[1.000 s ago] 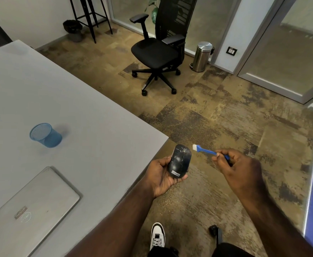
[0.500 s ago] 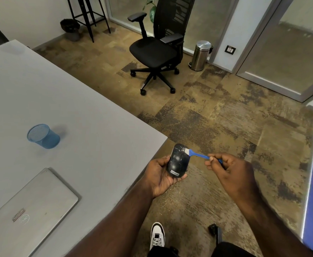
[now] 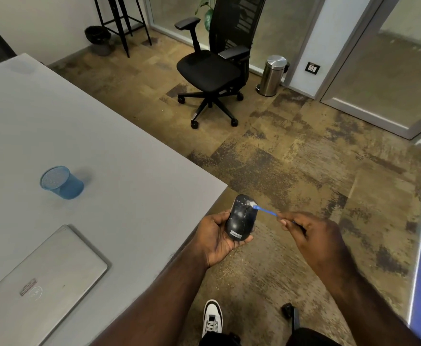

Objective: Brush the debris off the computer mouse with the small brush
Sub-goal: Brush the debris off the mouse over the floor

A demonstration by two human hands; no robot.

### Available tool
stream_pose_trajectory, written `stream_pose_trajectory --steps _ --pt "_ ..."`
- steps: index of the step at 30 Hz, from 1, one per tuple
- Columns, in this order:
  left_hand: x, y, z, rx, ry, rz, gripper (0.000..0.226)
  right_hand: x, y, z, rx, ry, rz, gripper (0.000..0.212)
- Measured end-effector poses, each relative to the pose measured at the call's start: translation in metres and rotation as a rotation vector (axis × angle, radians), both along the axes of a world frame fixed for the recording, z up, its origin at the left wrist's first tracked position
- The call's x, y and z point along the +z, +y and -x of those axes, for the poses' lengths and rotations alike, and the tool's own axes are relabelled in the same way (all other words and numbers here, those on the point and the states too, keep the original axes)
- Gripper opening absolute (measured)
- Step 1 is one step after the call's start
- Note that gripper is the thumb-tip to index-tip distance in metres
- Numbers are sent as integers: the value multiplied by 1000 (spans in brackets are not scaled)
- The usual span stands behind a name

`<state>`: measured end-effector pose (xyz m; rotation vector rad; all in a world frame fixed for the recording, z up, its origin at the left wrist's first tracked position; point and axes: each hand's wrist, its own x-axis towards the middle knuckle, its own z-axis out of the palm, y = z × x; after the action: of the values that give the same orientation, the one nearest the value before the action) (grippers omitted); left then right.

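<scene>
A black computer mouse (image 3: pixel 240 218) rests top-up in my left hand (image 3: pixel 216 239), held over the floor just past the table's corner. My right hand (image 3: pixel 311 233) pinches the thin blue handle of a small brush (image 3: pixel 265 211). The brush's white bristles touch the front right of the mouse, where pale specks of debris show on the shell. The brush's rear end is hidden inside my fingers.
A grey table (image 3: pixel 92 156) fills the left side, carrying a blue mesh cup (image 3: pixel 61 182) and a closed silver laptop (image 3: pixel 42 283). A black office chair (image 3: pixel 214 68) and a steel bin (image 3: pixel 273 74) stand farther off on the carpet. My shoe (image 3: pixel 213 318) is below.
The brush tip has moved left from beside the mouse onto its front surface. My left hand holds the mouse in nearly the same spot.
</scene>
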<state>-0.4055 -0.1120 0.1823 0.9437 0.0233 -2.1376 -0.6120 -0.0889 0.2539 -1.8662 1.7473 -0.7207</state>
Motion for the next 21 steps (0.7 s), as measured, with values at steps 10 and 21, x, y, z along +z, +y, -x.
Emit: stream_pose_trajectory --steps 10,21 --pt "2 1 4 -6 -20 15 37 10 -4 -8 49 114 66 21" --pt "8 3 5 -9 -42 26 34 23 -3 -8 58 137 104 21"
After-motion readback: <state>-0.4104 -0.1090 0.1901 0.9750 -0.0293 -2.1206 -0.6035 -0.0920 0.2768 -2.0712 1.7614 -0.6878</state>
